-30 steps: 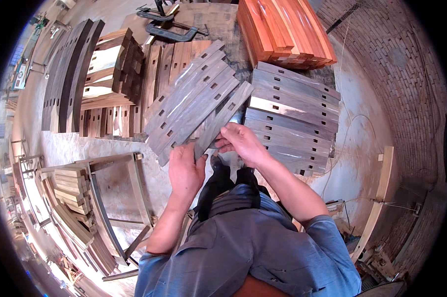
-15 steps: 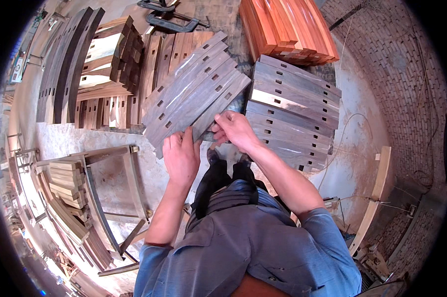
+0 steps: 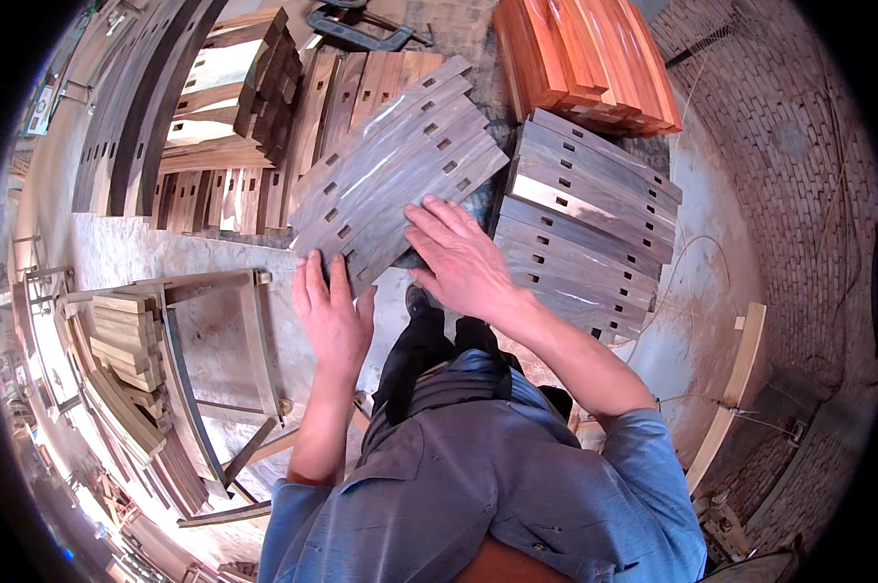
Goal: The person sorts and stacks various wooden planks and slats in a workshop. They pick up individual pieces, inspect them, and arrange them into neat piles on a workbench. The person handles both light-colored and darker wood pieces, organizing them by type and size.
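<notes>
Grey-brown wooden slats (image 3: 386,180) with rectangular mortise holes near their ends lie side by side at a slant in front of me. My left hand (image 3: 332,311) rests at their lower left end, its fingers stretched against the end of the nearest slat. Along that slat's near long edge lies my right hand (image 3: 463,255), fingers extended, its fingertips on the wood. Neither hand is wrapped round anything. Just to the right is a second row of similar mortised slats (image 3: 594,228), one with a pale strip.
Orange-red boards (image 3: 580,63) are stacked at the far right, and a C-clamp (image 3: 366,31) lies at the back. Dark slats (image 3: 143,121) and pale-ended pieces (image 3: 220,92) stand at the left. Lower left is a wooden frame (image 3: 257,340) beside stacked blocks (image 3: 123,340). A plank (image 3: 735,398) leans at right.
The nearest slat has slid down-left and now sits close against its neighbour. Both hands have gone from pinching it to lying with fingers stretched out. The view has shifted slightly.
</notes>
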